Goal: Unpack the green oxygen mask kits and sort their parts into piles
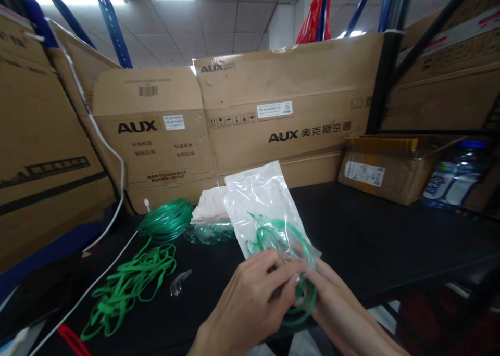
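Observation:
A clear plastic bag with a white back stands tilted in front of me. A small coil of green tubing lies partly inside the bag and partly out of its near end. My left hand is closed, thumb and fingers pinching the bag's near edge. From the right, my right hand grips the coil and the bag's edge together; some of its fingers are hidden behind the plastic. To the left lie a larger coil of green tubing, a loose tangle of flat green cord and small clear plastic pieces.
Behind the bag is a stack of pale packets with clear plastic items before it. Large cardboard walls the back of the black table. An open carton and a blue-capped bottle stand right. A white cable runs left.

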`<state>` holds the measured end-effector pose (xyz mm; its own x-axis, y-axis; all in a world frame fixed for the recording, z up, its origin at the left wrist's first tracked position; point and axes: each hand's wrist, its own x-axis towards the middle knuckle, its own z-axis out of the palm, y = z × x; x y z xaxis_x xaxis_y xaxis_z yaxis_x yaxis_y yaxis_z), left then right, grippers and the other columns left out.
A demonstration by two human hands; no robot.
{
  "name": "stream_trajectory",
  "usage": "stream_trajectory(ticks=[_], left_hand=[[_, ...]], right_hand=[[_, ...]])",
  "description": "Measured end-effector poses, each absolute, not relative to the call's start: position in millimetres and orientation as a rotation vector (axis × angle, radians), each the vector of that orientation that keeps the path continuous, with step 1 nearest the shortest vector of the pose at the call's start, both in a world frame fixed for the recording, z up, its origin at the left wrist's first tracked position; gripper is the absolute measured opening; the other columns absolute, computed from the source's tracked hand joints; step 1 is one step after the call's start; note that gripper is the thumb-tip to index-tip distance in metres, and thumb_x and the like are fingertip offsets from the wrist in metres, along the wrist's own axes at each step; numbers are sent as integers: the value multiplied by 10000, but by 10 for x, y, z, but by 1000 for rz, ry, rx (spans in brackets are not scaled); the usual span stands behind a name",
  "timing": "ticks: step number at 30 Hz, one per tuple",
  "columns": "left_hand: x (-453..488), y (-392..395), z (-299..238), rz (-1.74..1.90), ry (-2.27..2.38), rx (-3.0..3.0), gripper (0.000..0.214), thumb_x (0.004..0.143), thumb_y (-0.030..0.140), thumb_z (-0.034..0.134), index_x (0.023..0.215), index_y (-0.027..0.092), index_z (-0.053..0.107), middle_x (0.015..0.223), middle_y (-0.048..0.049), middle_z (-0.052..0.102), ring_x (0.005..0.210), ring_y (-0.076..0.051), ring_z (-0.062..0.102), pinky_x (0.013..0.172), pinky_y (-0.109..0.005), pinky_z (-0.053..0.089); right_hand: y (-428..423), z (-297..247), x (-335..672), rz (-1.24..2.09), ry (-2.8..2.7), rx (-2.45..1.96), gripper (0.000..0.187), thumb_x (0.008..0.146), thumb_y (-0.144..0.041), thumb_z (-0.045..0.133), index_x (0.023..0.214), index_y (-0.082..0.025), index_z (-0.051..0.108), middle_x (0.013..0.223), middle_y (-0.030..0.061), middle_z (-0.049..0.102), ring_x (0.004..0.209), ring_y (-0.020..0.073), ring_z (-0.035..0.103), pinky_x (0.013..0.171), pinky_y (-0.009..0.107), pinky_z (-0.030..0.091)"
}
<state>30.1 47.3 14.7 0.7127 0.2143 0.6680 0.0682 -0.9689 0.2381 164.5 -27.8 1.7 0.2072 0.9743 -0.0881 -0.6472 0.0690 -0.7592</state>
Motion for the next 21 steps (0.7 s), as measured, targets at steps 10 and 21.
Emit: stream_trajectory(ticks=[10,21], left_hand=[[356,522,15,1127,471,2867,339,1047,226,408,1337,203,581,915,-53,656,782,-177,656,736,-300,580],[328,504,55,1106,435,2926,378,1064,235,373,1411,201,518,896,-41,636,793,-174,652,723,-287,571]], right_hand=[[-387,-108,1836,1324,-946,-1041,426,751,-368,841,1116,-189,716,1158,74,733,1168,269,648,1029,389,490],[-318,67,2120,1320,-1115,-1142,576,821,-583,717,1182,-149,607,653,28,698,458,181,672,426,246,529]])
